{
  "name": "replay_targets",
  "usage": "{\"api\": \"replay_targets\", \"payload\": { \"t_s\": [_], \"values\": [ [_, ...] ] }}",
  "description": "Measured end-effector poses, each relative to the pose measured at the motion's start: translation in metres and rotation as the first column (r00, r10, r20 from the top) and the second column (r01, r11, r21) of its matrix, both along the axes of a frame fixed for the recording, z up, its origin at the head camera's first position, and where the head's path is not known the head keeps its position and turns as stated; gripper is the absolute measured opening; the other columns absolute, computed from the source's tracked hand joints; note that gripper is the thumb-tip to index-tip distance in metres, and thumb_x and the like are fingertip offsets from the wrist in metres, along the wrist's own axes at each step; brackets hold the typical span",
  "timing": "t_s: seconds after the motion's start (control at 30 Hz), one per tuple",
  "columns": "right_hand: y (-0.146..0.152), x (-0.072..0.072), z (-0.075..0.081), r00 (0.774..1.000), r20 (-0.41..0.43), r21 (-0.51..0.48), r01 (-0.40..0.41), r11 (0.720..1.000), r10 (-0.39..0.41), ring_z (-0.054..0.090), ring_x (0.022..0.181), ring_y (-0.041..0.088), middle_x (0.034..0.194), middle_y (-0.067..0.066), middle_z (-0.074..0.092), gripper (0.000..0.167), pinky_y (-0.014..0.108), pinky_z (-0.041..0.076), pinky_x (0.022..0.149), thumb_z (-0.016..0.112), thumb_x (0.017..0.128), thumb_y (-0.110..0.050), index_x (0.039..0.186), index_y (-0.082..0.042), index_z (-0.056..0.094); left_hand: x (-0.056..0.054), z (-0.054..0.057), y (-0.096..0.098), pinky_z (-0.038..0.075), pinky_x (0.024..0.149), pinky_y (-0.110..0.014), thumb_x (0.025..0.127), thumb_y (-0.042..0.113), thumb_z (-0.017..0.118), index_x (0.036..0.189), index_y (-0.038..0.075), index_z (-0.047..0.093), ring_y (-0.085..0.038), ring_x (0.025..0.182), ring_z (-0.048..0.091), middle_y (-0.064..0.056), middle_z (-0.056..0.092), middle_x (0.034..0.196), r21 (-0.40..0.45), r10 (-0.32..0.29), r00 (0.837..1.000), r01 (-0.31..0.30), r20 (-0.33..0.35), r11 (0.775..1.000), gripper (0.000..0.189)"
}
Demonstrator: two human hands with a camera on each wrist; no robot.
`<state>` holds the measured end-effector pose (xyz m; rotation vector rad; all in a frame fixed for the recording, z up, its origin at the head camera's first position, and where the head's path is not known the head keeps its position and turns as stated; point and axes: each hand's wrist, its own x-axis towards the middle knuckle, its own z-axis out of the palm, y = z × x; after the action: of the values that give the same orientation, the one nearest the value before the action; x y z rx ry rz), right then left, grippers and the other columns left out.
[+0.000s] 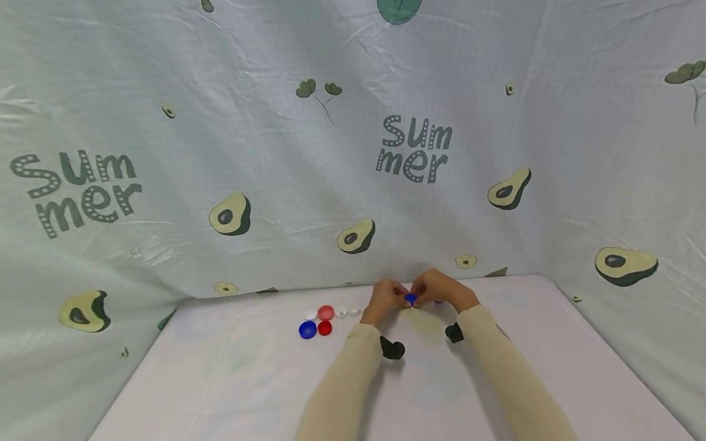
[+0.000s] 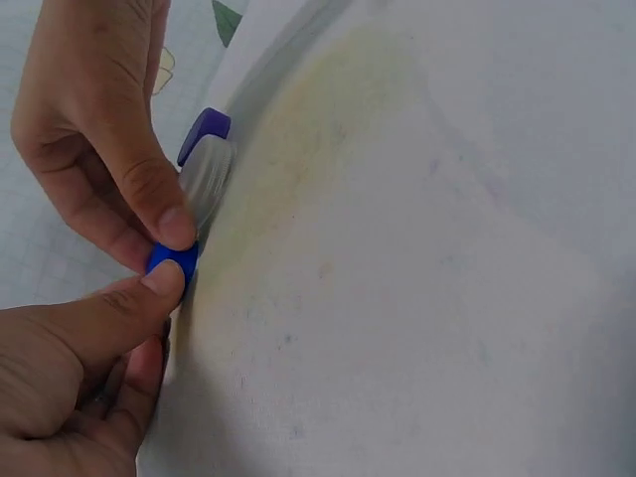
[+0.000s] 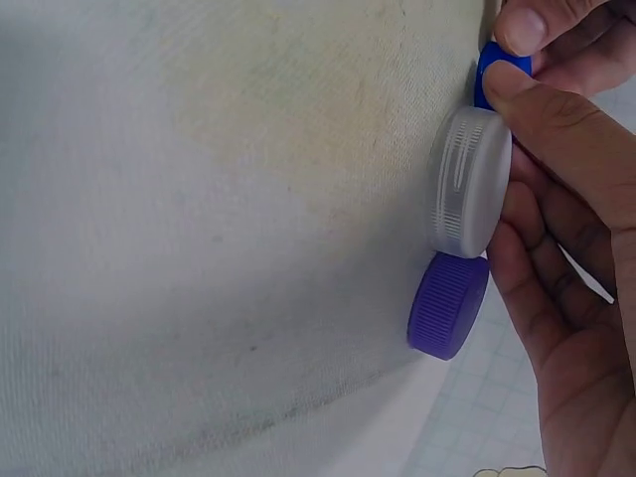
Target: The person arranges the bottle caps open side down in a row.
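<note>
Both hands meet near the table's back edge over a small blue bottle cap [image 1: 410, 298]. My left hand [image 1: 385, 298] pinches it from the left, thumb in front. From the other side my right hand [image 1: 439, 286] pinches the same cap between thumb and fingers. In the right wrist view, a larger translucent white cap [image 3: 469, 184] stands right beside the blue one, under the right hand. A purple ribbed cap [image 3: 449, 306] follows it in the row. The left wrist view shows the white cap [image 2: 209, 177] partly covered by the right fingers.
Left of the hands lies a group of caps: a blue one [image 1: 307, 329], a red one [image 1: 325, 327], a larger light red one [image 1: 326, 312] and several white ones [image 1: 341, 312]. Printed cloth [image 1: 298, 184] hangs behind the white-covered table [image 1: 248, 361].
</note>
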<state>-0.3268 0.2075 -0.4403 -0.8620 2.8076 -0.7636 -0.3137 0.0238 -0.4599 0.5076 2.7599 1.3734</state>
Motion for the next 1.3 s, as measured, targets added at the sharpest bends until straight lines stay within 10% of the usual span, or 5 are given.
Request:
{"api": "replay_targets", "payload": {
  "t_s": [0.93, 1.3],
  "values": [
    [0.000, 0.016, -0.002, 0.994, -0.106, -0.179, 0.023, 0.984, -0.042, 0.064, 0.075, 0.007, 0.086, -0.003, 0.073, 0.019, 0.025, 0.055, 0.069, 0.080, 0.087, -0.019, 0.102, -0.006, 0.078, 0.009, -0.006, -0.027, 0.056, 0.074, -0.022, 0.087, 0.008, 0.080, 0.101, -0.001, 0.079, -0.020, 0.091, 0.073, -0.011, 0.078, 0.098, 0.136, -0.067, 0.982, 0.092, -0.177, 0.986, 0.017],
    [-0.010, 0.034, -0.004, 0.983, -0.131, -0.274, 0.085, 0.958, -0.125, 0.069, 0.082, 0.011, 0.092, -0.003, 0.076, 0.017, 0.030, 0.058, 0.073, 0.078, 0.091, -0.026, 0.101, -0.011, 0.078, 0.023, 0.001, -0.041, 0.057, 0.074, -0.019, 0.096, 0.011, 0.071, 0.107, 0.000, 0.078, -0.014, 0.083, 0.074, -0.009, 0.078, 0.096, 0.165, -0.127, 0.984, 0.146, -0.123, 0.975, 0.016]
  ]
}}
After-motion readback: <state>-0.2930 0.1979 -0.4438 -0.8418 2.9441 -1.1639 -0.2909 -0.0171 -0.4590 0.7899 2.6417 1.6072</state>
